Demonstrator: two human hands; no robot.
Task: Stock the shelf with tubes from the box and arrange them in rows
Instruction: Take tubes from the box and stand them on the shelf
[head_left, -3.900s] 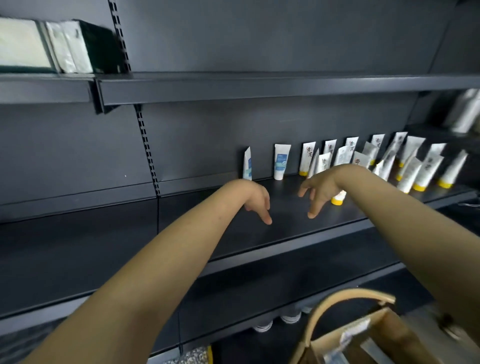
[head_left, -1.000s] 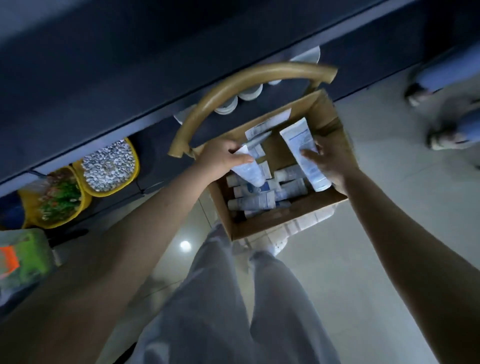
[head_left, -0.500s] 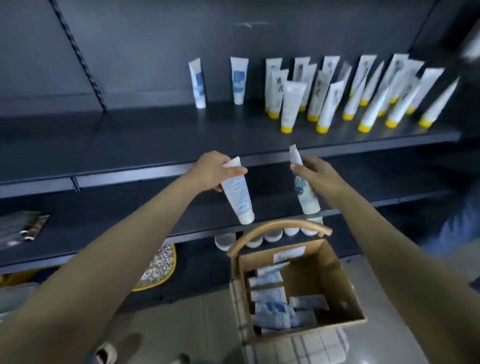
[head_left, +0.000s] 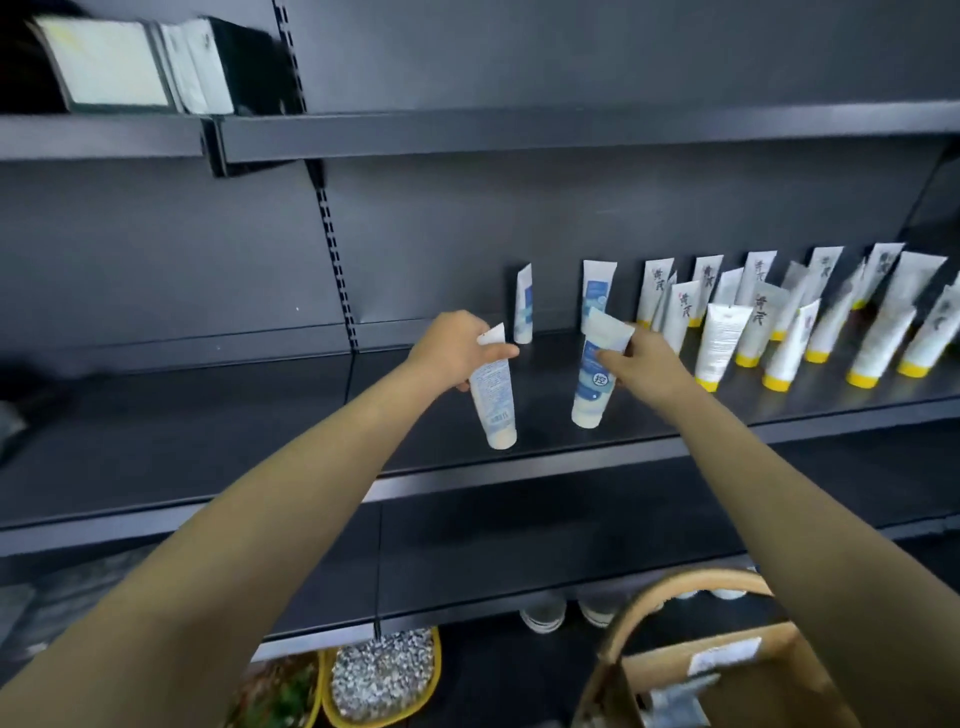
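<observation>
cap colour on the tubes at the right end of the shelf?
Yellow caps on white tubes; the head view shows them best.

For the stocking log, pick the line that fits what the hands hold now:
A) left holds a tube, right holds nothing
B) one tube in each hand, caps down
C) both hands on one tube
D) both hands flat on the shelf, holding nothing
B: the left hand grips a white tube and the right hand grips a blue-and-white tube, both cap-down over the shelf.
</observation>
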